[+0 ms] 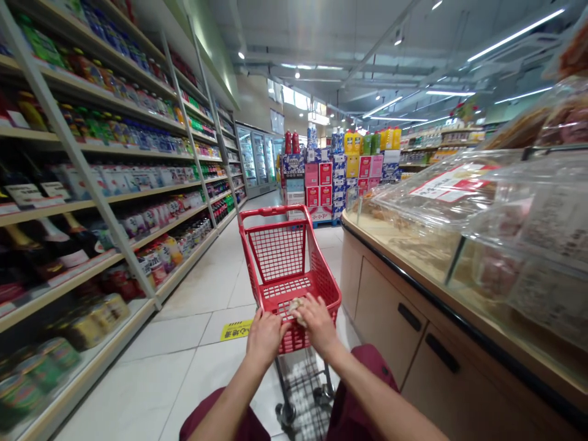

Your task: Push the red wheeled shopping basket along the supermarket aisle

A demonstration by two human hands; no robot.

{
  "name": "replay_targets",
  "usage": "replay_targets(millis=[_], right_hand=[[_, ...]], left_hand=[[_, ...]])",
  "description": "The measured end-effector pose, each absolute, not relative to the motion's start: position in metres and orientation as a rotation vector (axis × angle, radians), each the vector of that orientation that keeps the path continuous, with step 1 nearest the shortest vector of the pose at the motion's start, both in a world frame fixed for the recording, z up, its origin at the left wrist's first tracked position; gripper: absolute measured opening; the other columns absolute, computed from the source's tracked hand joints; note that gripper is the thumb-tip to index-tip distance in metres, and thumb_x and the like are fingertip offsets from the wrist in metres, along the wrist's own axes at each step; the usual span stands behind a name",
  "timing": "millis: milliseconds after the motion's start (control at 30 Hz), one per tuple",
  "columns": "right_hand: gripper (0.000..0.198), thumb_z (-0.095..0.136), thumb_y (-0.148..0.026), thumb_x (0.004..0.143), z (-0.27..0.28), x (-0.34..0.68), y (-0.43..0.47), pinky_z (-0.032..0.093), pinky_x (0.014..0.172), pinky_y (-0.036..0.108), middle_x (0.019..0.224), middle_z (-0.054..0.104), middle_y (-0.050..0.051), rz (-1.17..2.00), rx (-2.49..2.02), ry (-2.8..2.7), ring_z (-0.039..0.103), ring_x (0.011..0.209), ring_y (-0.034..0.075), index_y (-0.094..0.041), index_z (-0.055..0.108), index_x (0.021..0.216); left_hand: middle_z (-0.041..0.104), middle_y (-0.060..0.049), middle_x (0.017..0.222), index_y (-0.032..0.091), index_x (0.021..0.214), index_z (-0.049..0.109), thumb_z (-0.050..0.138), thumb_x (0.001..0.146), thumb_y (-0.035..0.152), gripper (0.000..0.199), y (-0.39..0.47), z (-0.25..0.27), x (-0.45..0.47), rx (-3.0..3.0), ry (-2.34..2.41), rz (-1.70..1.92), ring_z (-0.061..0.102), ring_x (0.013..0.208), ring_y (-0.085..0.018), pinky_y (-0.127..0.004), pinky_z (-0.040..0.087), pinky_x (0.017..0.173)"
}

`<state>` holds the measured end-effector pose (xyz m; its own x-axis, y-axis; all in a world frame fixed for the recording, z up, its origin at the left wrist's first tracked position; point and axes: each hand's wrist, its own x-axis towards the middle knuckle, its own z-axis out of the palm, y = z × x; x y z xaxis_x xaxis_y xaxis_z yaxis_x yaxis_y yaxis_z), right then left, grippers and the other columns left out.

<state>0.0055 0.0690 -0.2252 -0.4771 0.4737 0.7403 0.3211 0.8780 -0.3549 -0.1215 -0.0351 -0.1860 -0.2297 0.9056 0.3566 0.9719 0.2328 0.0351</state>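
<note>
Cart (280, 251), one, red plastic with mesh walls, at the centre of the frame, its near end toward the lower middle; dark wheels (285, 413) beneath, near the bottom edge. Left hand (264, 335), bare, fingers curled closed over the cart's near rim, at lower centre. Right hand (318, 321), bare, just beside it, a small gap between the two, fingers bent around a crumpled pale wad (297, 310) at the same rim; material of the wad not clear. Trousers (367, 380), maroon, knees either side of the cart's base, bottom of the frame. Floor sign (236, 329), yellow with dark lettering, flat on white tiles (184, 392), left of the left hand. Shelving (76, 147), long, filling the left side: bottled drinks above, dark bottles (59, 245) with foil necks midway, green cans (59, 355) at lower left. Counter (376, 306), wood-fronted, black-edged, at right, bearing clear packs (450, 184), one with a red and white label. Cartons (325, 196), stacked, centre background, yellow jugs (353, 142) on top. Glass-doored coolers (252, 153), left of the stack.
</note>
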Motion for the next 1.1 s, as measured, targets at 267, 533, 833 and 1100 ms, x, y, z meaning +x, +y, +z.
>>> replay_targets(millis=[267,533,833,1100], right_hand=[[0.026,0.041,-0.021,0.082,-0.221,0.011,0.068,0.037,0.092,0.042,0.108,0.061,0.006,0.406,-0.556,-2.067,0.05,0.107,0.021,-0.023,0.061,0.098],[0.048,0.018,-0.037,0.089,-0.186,-0.013,0.046,0.046,0.082,0.034,0.104,0.062,0.009,1.208,-0.674,-1.735,0.057,0.098,0.02,-0.016,0.055,0.111],[0.048,0.024,-0.039,0.087,-0.219,0.02,0.091,0.035,0.095,0.04,0.119,0.054,0.01,0.683,-0.882,-1.869,0.048,0.111,0.02,-0.014,0.047,0.12],[0.044,0.023,-0.033,0.088,-0.217,0.028,0.109,0.04,0.087,0.037,0.109,0.06,0.007,0.609,-0.774,-2.001,0.058,0.097,0.018,-0.018,0.035,0.128]], left_hand=[[0.066,-0.007,0.082,0.018,0.081,0.06,0.036,0.081,0.031,0.028,-0.035,-0.179,-0.132,-1.832,-2.351,-0.448,0.057,0.086,-0.02,-0.043,0.027,0.097],[0.049,-0.012,0.123,0.016,0.124,0.032,0.036,0.081,0.041,0.05,-0.008,-0.172,-0.096,-1.759,-2.354,-1.665,0.046,0.113,-0.018,-0.035,0.038,0.093],[0.059,-0.009,0.107,0.017,0.098,0.056,0.042,0.08,0.024,0.024,0.008,-0.2,-0.112,-1.656,-2.097,-1.005,0.05,0.105,-0.021,-0.043,0.038,0.095],[0.063,-0.007,0.093,0.015,0.09,0.059,0.043,0.08,0.016,0.019,-0.007,-0.21,-0.13,-1.95,-1.814,-0.645,0.056,0.09,-0.016,-0.031,0.048,0.083]])
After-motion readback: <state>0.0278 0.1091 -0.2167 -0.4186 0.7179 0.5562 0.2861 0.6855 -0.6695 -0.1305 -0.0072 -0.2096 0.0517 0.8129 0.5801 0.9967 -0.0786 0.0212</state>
